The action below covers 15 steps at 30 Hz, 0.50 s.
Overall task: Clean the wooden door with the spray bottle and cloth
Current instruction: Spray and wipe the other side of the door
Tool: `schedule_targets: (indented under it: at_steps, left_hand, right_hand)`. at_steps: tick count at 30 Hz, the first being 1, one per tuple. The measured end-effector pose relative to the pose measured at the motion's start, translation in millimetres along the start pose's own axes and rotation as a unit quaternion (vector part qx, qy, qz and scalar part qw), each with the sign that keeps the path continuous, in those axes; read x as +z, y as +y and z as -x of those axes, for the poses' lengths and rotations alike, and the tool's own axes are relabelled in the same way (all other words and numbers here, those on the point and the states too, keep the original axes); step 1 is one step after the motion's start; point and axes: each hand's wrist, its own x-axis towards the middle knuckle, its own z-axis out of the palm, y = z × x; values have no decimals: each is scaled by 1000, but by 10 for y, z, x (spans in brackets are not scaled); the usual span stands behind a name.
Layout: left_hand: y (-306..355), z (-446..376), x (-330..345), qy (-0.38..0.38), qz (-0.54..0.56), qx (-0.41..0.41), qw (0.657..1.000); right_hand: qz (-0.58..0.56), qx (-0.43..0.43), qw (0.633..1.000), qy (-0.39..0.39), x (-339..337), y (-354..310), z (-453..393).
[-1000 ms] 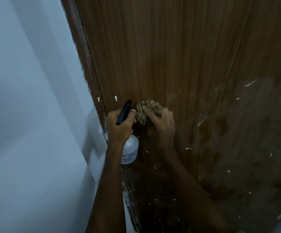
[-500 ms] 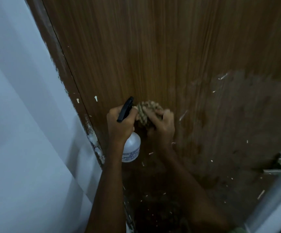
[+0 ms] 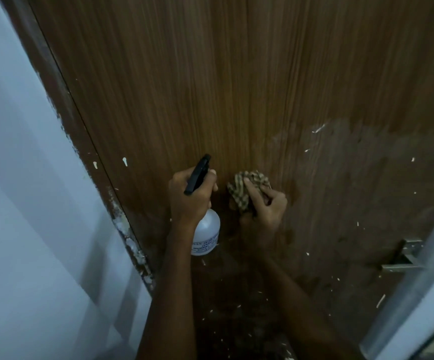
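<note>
Wooden door (image 3: 236,87): right hand (image 3: 265,206) grip presses bunched checked cloth (image 3: 247,188) against it; left hand (image 3: 190,198) grip encloses white spray bottle (image 3: 206,232), contents indiscernible.

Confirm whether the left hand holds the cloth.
No: the left hand grips the spray bottle, while the right hand holds the cloth against the door.
</note>
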Motion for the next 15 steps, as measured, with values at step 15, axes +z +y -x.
schedule_targets:
  at_steps: [15]
  left_hand:
    - [136,-113,511,-44,24,6,999]
  right_hand:
    - [-30,34,999,-22,-369,359,-259]
